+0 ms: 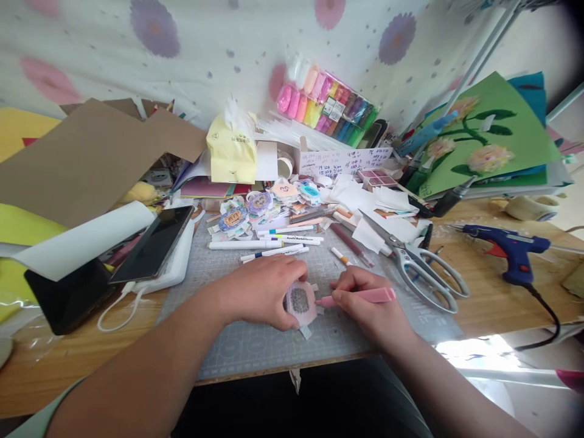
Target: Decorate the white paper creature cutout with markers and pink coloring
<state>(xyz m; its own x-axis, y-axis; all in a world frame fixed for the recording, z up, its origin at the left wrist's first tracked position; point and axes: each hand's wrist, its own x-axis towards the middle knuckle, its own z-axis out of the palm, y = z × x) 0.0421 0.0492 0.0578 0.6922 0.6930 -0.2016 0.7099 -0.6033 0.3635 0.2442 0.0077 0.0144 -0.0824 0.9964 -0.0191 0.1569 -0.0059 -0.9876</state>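
Note:
Near the front of the grey cutting mat (255,347), my left hand (269,292) grips a small pale paper piece (300,304) by its left side. The piece has a dark grey patterned centre and a pinkish border, with small tabs sticking out. My right hand (365,301) is closed round a pink pen (376,295), whose tip is at the right edge of the piece. Behind my hands lie several white markers (246,244) and a dark red pen (349,241).
Decorated paper pieces (233,218) are heaped behind the markers. Large scissors (422,267) lie right of my right hand, and a blue glue gun (515,246) further right. Phones (155,243) and brown card (91,164) are at the left. A yellow tissue pack (232,149) stands behind.

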